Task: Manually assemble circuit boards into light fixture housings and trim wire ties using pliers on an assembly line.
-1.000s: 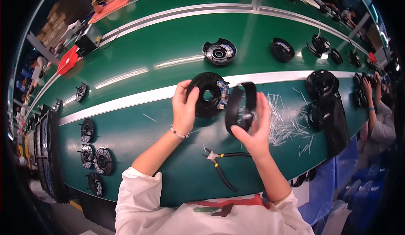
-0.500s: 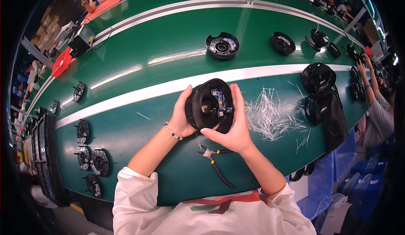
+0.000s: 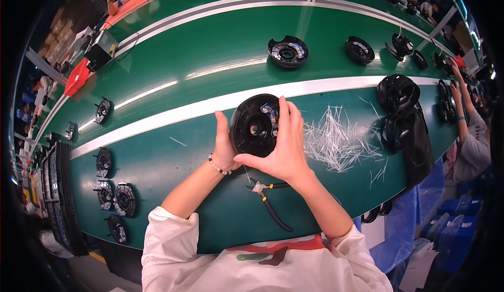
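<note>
Between my two hands, above the near green tabletop, is a round black plastic housing (image 3: 247,137) with a hole in its middle. A curved blue circuit board (image 3: 270,118) sits inside its right side. My left hand (image 3: 226,147), with a beaded bracelet at the wrist, supports the left side, thumb pointing up. My right hand (image 3: 287,153) wraps the right side, fingers over the far rim and thumb along the near edge. Its underside is hidden. Below the hands lie diagonal cutters (image 3: 270,203) with black and yellow handles.
A pile of thin white strips (image 3: 338,142) lies right of my hands. Black rings (image 3: 397,95) stand beyond it. Several round black parts (image 3: 125,200) lie at left, beside stacked black trays (image 3: 58,197). A green conveyor belt (image 3: 210,50) carries more housings (image 3: 288,51). A co-worker's arm (image 3: 461,100) reaches in at right.
The held housing has turned and shifted slightly left, its round inner face showing more fully. My right hand moved left with it. Parts on the conveyor belt have slid to the right.
</note>
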The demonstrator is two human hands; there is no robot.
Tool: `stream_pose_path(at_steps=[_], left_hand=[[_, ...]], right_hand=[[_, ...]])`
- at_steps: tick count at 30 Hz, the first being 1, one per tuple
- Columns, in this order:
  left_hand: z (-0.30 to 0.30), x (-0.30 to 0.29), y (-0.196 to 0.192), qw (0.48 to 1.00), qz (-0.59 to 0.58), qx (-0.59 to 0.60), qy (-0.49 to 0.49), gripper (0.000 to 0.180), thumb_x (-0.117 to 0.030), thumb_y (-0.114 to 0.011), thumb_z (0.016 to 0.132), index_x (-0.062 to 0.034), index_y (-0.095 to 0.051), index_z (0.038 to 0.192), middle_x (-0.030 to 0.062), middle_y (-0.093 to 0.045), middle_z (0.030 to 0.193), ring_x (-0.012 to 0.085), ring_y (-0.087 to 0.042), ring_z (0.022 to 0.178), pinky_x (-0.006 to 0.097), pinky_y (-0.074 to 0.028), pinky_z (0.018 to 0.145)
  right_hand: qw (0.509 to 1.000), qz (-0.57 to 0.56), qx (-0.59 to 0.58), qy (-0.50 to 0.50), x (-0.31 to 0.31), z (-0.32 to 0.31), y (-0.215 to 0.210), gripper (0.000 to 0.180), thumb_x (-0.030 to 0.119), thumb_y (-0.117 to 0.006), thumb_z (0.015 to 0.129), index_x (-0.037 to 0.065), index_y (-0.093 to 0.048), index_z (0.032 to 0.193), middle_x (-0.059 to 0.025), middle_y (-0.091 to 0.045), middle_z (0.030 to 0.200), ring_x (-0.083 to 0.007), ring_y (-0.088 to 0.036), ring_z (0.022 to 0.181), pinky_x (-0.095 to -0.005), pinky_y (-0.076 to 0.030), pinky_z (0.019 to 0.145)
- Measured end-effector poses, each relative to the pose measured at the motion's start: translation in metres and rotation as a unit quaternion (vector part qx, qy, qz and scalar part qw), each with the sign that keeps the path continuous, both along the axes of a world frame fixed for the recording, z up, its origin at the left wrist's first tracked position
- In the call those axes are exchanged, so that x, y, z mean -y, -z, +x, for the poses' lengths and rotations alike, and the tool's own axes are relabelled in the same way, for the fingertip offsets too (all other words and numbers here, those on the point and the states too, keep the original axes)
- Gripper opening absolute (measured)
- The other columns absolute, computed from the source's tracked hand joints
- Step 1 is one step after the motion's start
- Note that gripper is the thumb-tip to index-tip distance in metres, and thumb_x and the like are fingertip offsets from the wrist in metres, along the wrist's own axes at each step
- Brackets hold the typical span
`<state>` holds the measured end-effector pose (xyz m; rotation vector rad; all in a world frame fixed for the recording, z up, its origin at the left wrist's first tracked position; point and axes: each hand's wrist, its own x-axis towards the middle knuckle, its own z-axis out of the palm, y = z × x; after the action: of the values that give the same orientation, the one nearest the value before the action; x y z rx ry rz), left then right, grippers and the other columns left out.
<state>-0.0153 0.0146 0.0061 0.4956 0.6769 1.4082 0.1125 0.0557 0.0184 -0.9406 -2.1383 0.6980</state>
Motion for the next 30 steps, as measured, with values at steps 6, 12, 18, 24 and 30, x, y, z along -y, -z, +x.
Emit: stream_pose_path(at_steps=[6, 12, 18, 24, 30], left_hand=[[-0.002, 0.004, 0.015, 0.997, 0.065, 0.039, 0.006, 0.079, -0.064, -0.038, 0.078, -0.0034, -0.033, 0.127, 0.0142, -0.043, 0.123, 0.0248, -0.044, 0.112, 0.037, -0.037, 0.095], [0.006, -0.001, 0.015, 0.995, 0.069, 0.064, 0.027, 0.058, -0.029, -0.05, 0.074, -0.0007, -0.038, 0.123, 0.014, -0.046, 0.12, 0.0255, -0.047, 0.108, 0.036, -0.039, 0.093], [0.008, -0.022, 0.021, 0.993, 0.055, 0.053, -0.095, 0.062, -0.04, -0.046, 0.073, 0.0, -0.04, 0.12, 0.0154, -0.048, 0.117, 0.0283, -0.048, 0.107, 0.039, -0.038, 0.094], [-0.035, -0.082, 0.023, 0.983, -0.058, 0.077, -0.153, 0.035, -0.025, -0.043, 0.081, -0.0015, -0.05, 0.106, 0.0134, -0.054, 0.111, 0.0264, -0.05, 0.104, 0.041, -0.036, 0.094], [-0.12, -0.141, 0.054, 0.986, -0.028, 0.061, -0.156, 0.025, -0.018, -0.04, 0.083, 0.0002, -0.05, 0.098, 0.0144, -0.056, 0.105, 0.0258, -0.049, 0.101, 0.041, -0.034, 0.095]], right_hand=[[0.998, -0.018, -0.042, 0.045, 0.004, -0.01, 0.015, 0.119, 0.056, -0.075, 0.045, -0.003, -0.015, 0.13, -0.0233, -0.025, 0.122, -0.0399, -0.032, 0.111, -0.0488, -0.03, 0.089], [0.99, -0.004, -0.083, 0.112, 0.016, -0.013, 0.024, 0.116, 0.051, -0.074, 0.05, -0.006, -0.013, 0.13, -0.0259, -0.024, 0.125, -0.0403, -0.031, 0.113, -0.0477, -0.028, 0.093], [0.981, 0.084, -0.152, 0.088, -0.004, -0.007, 0.033, 0.114, 0.057, -0.068, 0.055, -0.004, -0.011, 0.131, -0.0281, -0.016, 0.134, -0.0449, -0.018, 0.122, -0.0532, -0.017, 0.096], [0.967, 0.14, -0.144, 0.153, -0.033, 0.094, 0.017, 0.082, 0.034, -0.071, 0.064, 0.001, -0.03, 0.127, -0.0232, -0.019, 0.134, -0.0407, -0.016, 0.125, -0.0494, -0.016, 0.1], [0.883, 0.192, 0.073, 0.422, -0.097, 0.226, 0.028, 0.049, 0.018, -0.067, 0.069, -0.003, -0.049, 0.11, -0.0192, -0.052, 0.108, -0.0332, -0.047, 0.1, -0.0384, -0.036, 0.087]])
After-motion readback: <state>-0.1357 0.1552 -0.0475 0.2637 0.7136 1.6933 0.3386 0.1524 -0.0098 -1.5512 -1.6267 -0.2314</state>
